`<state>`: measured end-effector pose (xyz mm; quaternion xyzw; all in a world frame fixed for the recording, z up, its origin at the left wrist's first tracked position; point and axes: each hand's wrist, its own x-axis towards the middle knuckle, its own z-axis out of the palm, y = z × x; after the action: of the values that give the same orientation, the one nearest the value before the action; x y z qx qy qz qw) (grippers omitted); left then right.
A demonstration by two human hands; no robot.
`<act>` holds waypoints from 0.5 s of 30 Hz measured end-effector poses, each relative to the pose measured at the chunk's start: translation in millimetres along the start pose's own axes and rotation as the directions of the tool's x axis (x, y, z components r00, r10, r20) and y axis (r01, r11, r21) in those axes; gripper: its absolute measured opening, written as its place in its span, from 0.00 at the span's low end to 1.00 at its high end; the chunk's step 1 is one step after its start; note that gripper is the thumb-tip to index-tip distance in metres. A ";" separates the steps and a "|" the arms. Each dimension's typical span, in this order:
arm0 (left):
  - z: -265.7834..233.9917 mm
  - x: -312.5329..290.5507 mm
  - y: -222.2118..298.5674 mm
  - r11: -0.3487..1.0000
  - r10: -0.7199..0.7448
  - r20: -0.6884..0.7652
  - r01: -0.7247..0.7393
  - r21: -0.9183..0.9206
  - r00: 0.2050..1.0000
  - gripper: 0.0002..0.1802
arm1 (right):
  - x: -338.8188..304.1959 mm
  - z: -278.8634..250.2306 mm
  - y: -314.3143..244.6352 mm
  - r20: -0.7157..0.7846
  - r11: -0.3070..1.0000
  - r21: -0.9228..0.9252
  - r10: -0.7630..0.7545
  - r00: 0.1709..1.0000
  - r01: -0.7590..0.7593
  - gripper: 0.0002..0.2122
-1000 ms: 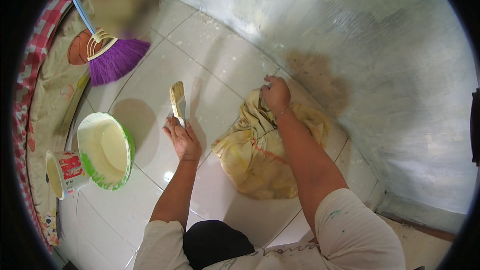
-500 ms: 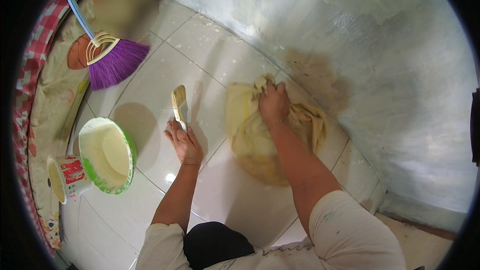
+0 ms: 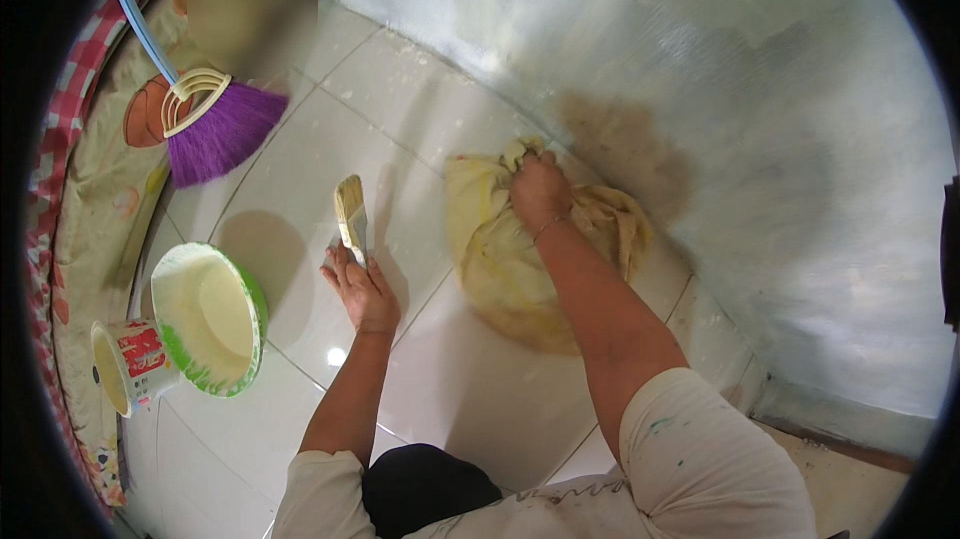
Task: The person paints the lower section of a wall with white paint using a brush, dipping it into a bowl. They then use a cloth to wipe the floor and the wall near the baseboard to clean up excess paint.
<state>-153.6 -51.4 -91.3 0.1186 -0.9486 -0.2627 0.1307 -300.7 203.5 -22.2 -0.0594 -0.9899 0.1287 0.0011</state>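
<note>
My left hand (image 3: 359,290) holds a paintbrush (image 3: 350,217) by its handle, with the pale bristles pointing away from me. Its fingers are partly spread around the handle. In my right hand (image 3: 541,190) a bunched part of a stained, yellowish cloth (image 3: 510,284) is gripped. The cloth lies spread and crumpled over the floor tiles close to the wall, and its lower edge is blurred. To the left stands a green-rimmed basin (image 3: 258,314) with cream-coloured paint (image 3: 226,309) in it.
A paint-smeared bucket (image 3: 143,356) touches the basin. Beyond it are a purple broom (image 3: 225,134) with a blue handle and a patterned mattress (image 3: 95,239) along the left. The streaky painted wall (image 3: 780,139) rises on the right, with a brown patch (image 3: 625,154) near its base.
My right hand still grips the cloth, whose lower edge has drawn slightly upward. The left hand and paintbrush stay nearly where they were; the whole view has shifted a little.
</note>
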 end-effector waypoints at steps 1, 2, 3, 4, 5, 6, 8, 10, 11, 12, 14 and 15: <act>-2.6 -1.7 -0.3 1.000 -0.012 -0.001 0.012 -0.001 1.000 0.22 | -7.9 1.3 -0.5 0.060 0.998 -0.004 -0.056 0.997 0.057 0.10; -7.4 -2.9 -4.1 1.000 -0.029 -0.011 0.029 0.001 1.000 0.21 | -19.5 5.2 -4.6 0.118 0.992 -0.001 -0.122 0.986 0.123 0.11; -9.7 -4.9 -3.9 0.999 -0.046 -0.014 0.046 -0.002 0.999 0.20 | -26.6 6.3 -3.8 0.179 0.983 -0.001 -0.180 0.967 0.183 0.11; -9.8 -3.8 -3.7 0.999 -0.042 -0.028 0.041 -0.008 0.999 0.20 | -25.0 5.6 -2.1 0.158 0.978 -0.022 -0.203 0.966 0.209 0.10; -9.4 -4.5 -3.6 0.999 -0.035 -0.036 0.034 -0.012 0.999 0.20 | -25.6 4.7 3.2 0.140 0.972 -0.044 -0.221 0.965 0.229 0.10; -9.1 -5.2 -3.9 0.999 -0.028 -0.043 0.028 -0.016 0.999 0.20 | -26.3 4.4 7.6 0.124 0.966 -0.065 -0.240 0.963 0.249 0.09; -3.3 -3.7 -1.8 1.000 0.002 -0.031 -0.003 -0.015 1.000 0.23 | -3.9 1.3 14.7 0.043 0.987 -0.059 -0.148 0.988 0.150 0.10; -0.5 -3.5 -5.4 1.000 0.024 -0.023 -0.024 -0.009 0.999 0.24 | 2.0 2.0 13.4 0.063 0.995 -0.045 -0.090 0.994 0.093 0.10; -0.2 -2.6 -5.3 1.000 0.020 -0.030 -0.020 -0.016 0.999 0.25 | 5.5 0.3 8.6 0.120 0.994 -0.048 -0.092 0.989 0.098 0.10; -0.2 -1.8 -5.1 1.000 0.016 -0.037 -0.017 -0.024 0.999 0.25 | 8.9 -1.6 3.6 0.175 0.993 -0.052 -0.093 0.980 0.103 0.10; -5.0 -3.7 -6.9 0.999 -0.015 -0.042 0.014 -0.033 0.999 0.24 | -33.3 9.0 0.2 0.157 0.979 -0.030 -0.196 0.968 0.203 0.09; -6.9 -6.0 -7.6 0.999 -0.029 -0.034 0.028 -0.036 0.999 0.24 | -51.2 11.1 0.3 0.153 0.970 -0.019 -0.239 0.959 0.244 0.09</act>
<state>-144.7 -59.3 -90.7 0.1343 -0.9396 -0.2791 0.1456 -250.0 195.0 -32.3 0.0715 -0.9893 0.1130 -0.0584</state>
